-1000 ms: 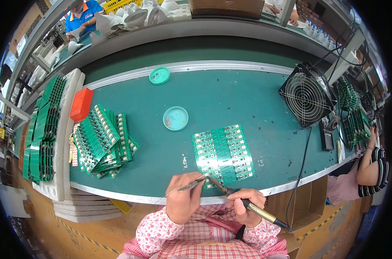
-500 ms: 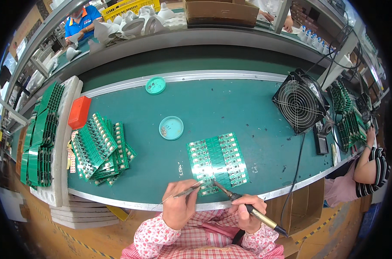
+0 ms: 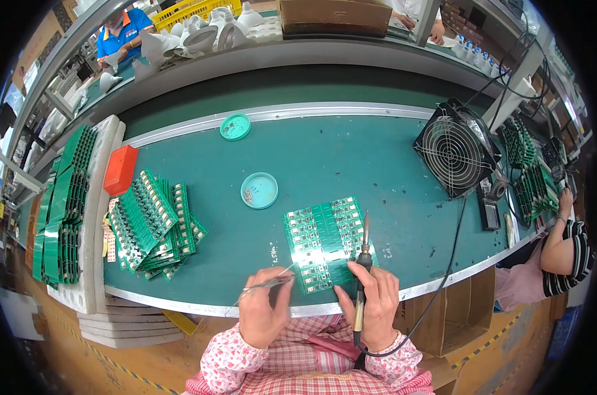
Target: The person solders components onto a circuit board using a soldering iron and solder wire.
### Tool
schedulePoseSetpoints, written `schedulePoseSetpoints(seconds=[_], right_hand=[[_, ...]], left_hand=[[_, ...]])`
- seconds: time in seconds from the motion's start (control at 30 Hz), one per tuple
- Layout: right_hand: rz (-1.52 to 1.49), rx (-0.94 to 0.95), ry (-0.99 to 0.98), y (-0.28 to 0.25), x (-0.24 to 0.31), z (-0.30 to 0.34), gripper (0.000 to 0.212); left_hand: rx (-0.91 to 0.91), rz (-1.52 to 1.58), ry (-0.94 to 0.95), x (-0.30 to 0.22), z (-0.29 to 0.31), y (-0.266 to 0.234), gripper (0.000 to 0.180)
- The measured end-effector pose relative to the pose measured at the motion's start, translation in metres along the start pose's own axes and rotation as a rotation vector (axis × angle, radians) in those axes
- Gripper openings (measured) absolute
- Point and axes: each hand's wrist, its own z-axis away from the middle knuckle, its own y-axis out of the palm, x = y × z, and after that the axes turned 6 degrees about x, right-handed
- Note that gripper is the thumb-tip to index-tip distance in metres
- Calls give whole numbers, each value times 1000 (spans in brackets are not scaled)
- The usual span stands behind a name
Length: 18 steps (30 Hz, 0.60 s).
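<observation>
A green circuit board panel [image 3: 305, 227], lined with rows of small parts, lies on the bench near its front edge. My left hand [image 3: 262, 315] is closed on metal tweezers [image 3: 269, 282] just left of the panel's near corner. A thin wire-like line trails from that hand toward the lower left. My right hand [image 3: 377, 304] grips a soldering iron [image 3: 364, 261], its tip pointing away from me above the panel's right edge. The thumb and forefinger of this hand are at the panel's near right corner; whether they press on it I cannot tell.
A pile of similar boards [image 3: 155, 227] and a red box [image 3: 120, 170] are to the left. Two small round dishes [image 3: 259, 191] stand beyond the panel. A black fan [image 3: 453, 150] and an iron stand [image 3: 488, 209] are at right; the iron's cable [image 3: 436, 289] hangs over the front edge.
The soldering iron has swung from pointing left onto the panel to pointing away from me. My left hand and the tweezers have drawn back leftward from the panel's near part.
</observation>
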Motion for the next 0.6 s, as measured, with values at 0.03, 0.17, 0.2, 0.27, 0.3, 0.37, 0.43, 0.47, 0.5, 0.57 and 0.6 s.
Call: schedulePoseSetpoints(seconds=[0.03, 0.17, 0.2, 0.27, 0.3, 0.37, 0.43, 0.47, 0.5, 0.57, 0.6], right_hand=[[1, 8, 13, 1, 1, -1, 53], [11, -4, 26, 5, 2, -7, 54], [19, -16, 10, 6, 3, -10, 55], [20, -12, 6, 7, 3, -7, 55], [32, -22, 4, 7, 1, -7, 56], [34, -21, 7, 8, 0, -5, 56], [27, -38, 10, 10, -1, -5, 56], [28, -36, 7, 11, -1, -4, 56], [19, -41, 7, 11, -2, -2, 56], [11, -46, 3, 10, -2, -1, 55], [1, -51, 0, 9, -3, 0, 54]], left_hand=[[-6, -9, -16, 2, 0, -4, 13], [-102, -49, -86, 22, -3, -19, 14], [-130, 8, -89, 24, -5, -23, 16], [-138, 24, -91, 27, -2, -26, 16], [-145, 49, -78, 29, -2, -26, 17], [-134, 57, -81, 30, 1, -26, 18], [-40, 68, -64, 29, 5, -24, 18], [-19, -24, -50, 22, 4, -26, 17], [-22, -21, -51, 22, 3, -25, 17], [-45, -107, 30, 24, 3, -22, 16], [-47, -106, 29, 24, 2, -21, 16]])
